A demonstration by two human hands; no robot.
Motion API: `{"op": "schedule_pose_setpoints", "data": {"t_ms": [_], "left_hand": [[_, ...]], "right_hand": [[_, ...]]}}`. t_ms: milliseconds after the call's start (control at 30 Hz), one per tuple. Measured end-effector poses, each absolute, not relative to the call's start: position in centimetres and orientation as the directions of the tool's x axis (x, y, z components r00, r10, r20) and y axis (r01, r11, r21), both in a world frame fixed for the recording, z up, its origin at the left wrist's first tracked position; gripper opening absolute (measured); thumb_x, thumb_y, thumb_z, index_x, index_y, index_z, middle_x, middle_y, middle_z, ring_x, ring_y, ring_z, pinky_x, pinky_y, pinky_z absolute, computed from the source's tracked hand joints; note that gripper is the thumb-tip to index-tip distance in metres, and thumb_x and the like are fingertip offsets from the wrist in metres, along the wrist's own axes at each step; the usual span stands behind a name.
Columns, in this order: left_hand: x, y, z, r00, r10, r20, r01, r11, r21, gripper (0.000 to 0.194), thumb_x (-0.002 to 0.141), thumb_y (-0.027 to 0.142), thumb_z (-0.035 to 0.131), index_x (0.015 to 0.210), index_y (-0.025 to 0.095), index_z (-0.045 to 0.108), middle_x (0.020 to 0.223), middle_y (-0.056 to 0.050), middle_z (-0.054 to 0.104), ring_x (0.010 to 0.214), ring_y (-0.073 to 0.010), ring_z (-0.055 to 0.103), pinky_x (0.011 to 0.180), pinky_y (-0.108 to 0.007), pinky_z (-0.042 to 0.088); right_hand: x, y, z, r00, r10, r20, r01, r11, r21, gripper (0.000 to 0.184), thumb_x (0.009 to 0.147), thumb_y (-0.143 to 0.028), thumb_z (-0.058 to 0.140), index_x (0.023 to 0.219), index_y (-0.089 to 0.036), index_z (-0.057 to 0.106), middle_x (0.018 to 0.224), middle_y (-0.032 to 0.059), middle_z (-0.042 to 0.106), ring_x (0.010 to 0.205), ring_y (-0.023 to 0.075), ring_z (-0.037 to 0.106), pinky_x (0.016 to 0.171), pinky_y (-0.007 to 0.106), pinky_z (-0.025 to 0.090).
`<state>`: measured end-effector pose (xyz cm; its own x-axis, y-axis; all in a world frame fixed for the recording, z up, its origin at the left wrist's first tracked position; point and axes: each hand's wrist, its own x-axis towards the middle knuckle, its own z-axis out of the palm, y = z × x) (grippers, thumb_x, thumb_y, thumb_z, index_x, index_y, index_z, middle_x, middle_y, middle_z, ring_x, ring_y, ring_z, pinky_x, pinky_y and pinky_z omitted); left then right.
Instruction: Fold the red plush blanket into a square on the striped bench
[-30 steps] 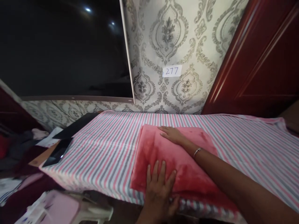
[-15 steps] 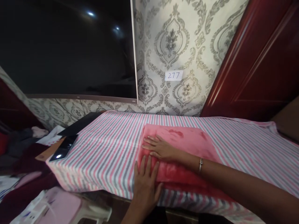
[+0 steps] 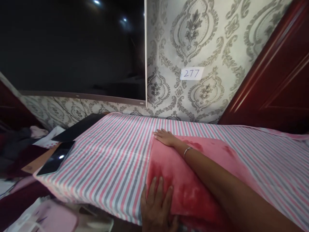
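Observation:
A folded red plush cloth (image 3: pixel 193 180) lies on a table covered with a striped cloth (image 3: pixel 113 158) in pink, grey and white. My right hand (image 3: pixel 165 138), with a bracelet at the wrist, rests flat at the far left corner of the red cloth, fingers stretched out past its edge. On the near left corner my left hand (image 3: pixel 156 203) lies with its fingers spread. My right forearm crosses over the red cloth and hides part of it.
A phone or tablet (image 3: pixel 56 158) lies at the table's left edge, with a black flat panel (image 3: pixel 79 127) behind it. A large dark television (image 3: pixel 72 48) hangs above. At lower left stands a pink stool (image 3: pixel 54 216). A dark red wooden door (image 3: pixel 272 93) is at right.
My right hand has slid away from me to the far left corner of the red cloth. My left hand has moved nearer to me along its left edge. The view has shifted closer.

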<state>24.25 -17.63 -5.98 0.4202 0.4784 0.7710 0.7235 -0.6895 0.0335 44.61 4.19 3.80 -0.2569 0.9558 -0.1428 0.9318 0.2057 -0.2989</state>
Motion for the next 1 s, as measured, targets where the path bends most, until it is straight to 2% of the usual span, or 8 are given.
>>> {"op": "schedule_pose_setpoints", "data": {"t_ms": [233,400,533,600,700,800,933,1000], "left_hand": [[24.2,-17.6,-7.0,0.430,0.536,0.726,0.744,-0.666,0.052,0.061,0.090,0.049,0.053,0.148,0.032,0.050,0.145,-0.007,0.059,0.148,-0.0280,0.037,0.117,-0.050,0.028],[23.9,-17.7,-6.3,0.435,0.564,0.702,0.744,-0.664,0.072,0.073,0.088,0.044,0.057,0.156,0.032,0.036,0.152,-0.007,0.052,0.148,-0.0311,0.036,0.114,-0.052,0.031],[23.9,-17.4,-5.3,0.458,0.546,0.701,0.738,-0.674,0.042,0.079,0.087,0.033,0.057,0.159,0.030,0.028,0.157,-0.010,0.045,0.147,-0.0339,0.038,0.112,-0.053,0.032],[24.0,-17.2,-5.0,0.459,0.542,0.704,0.737,-0.675,0.038,0.080,0.086,0.031,0.057,0.160,0.030,0.026,0.157,-0.011,0.045,0.145,-0.0352,0.039,0.109,-0.055,0.033],[24.1,-16.9,-4.5,0.452,0.535,0.714,0.731,-0.681,0.047,0.080,0.088,0.031,0.057,0.160,0.030,0.024,0.157,-0.012,0.045,0.144,-0.0362,0.041,0.108,-0.056,0.034],[23.7,-16.8,-3.6,0.480,0.520,0.707,0.692,-0.720,0.060,0.079,0.090,0.030,0.057,0.161,0.031,0.022,0.157,-0.012,0.044,0.143,-0.0363,0.042,0.111,-0.057,0.033],[23.8,-16.8,-0.4,0.515,0.498,0.698,0.638,-0.767,0.077,0.073,0.094,0.028,0.053,0.160,0.034,0.023,0.153,-0.011,0.051,0.139,-0.0344,0.048,0.118,-0.062,0.023],[25.3,-16.6,1.9,0.597,0.464,0.655,0.547,-0.832,0.092,0.069,0.097,0.025,0.048,0.160,0.034,0.021,0.154,-0.008,0.050,0.141,-0.0290,0.047,0.121,-0.057,0.025]], "right_hand": [[45.0,4.8,2.8,-0.253,0.964,-0.081,0.933,0.221,-0.285,0.058,0.105,-0.055,0.018,0.157,-0.035,0.034,0.167,0.0032,0.021,0.153,0.0334,0.017,0.119,0.059,0.020],[44.4,4.2,3.9,-0.229,0.973,-0.031,0.946,0.215,-0.244,0.057,0.106,-0.051,0.021,0.158,-0.030,0.033,0.165,0.0070,0.028,0.151,0.0327,0.024,0.118,0.057,0.026],[43.9,2.0,7.2,-0.212,0.973,0.088,0.947,0.227,-0.229,0.057,0.107,-0.045,0.029,0.160,-0.023,0.029,0.167,0.0104,0.019,0.154,0.0330,0.011,0.121,0.059,0.017],[44.3,-0.4,9.0,-0.225,0.963,0.149,0.941,0.254,-0.222,0.056,0.107,-0.042,0.033,0.160,-0.024,0.029,0.168,0.0081,0.017,0.155,0.0314,0.007,0.123,0.057,0.013],[46.0,-6.4,10.5,-0.273,0.948,0.166,0.929,0.305,-0.209,0.056,0.106,-0.044,0.039,0.158,-0.026,0.032,0.168,0.0064,0.019,0.154,0.0296,0.012,0.123,0.054,0.015],[49.0,-14.6,9.8,-0.352,0.924,0.151,0.907,0.376,-0.188,0.054,0.105,-0.048,0.043,0.155,-0.028,0.040,0.166,0.0083,0.025,0.153,0.0320,0.016,0.121,0.061,0.013],[52.5,-24.3,6.2,-0.194,0.955,0.226,0.941,0.246,-0.231,0.049,0.104,-0.046,0.044,0.151,-0.031,0.047,0.162,0.0102,0.033,0.153,0.0320,0.019,0.120,0.064,0.015],[53.3,-26.8,4.4,-0.130,0.957,0.258,0.950,0.195,-0.245,0.050,0.103,-0.047,0.047,0.150,-0.032,0.048,0.161,0.0105,0.035,0.151,0.0324,0.024,0.120,0.064,0.017]]}}
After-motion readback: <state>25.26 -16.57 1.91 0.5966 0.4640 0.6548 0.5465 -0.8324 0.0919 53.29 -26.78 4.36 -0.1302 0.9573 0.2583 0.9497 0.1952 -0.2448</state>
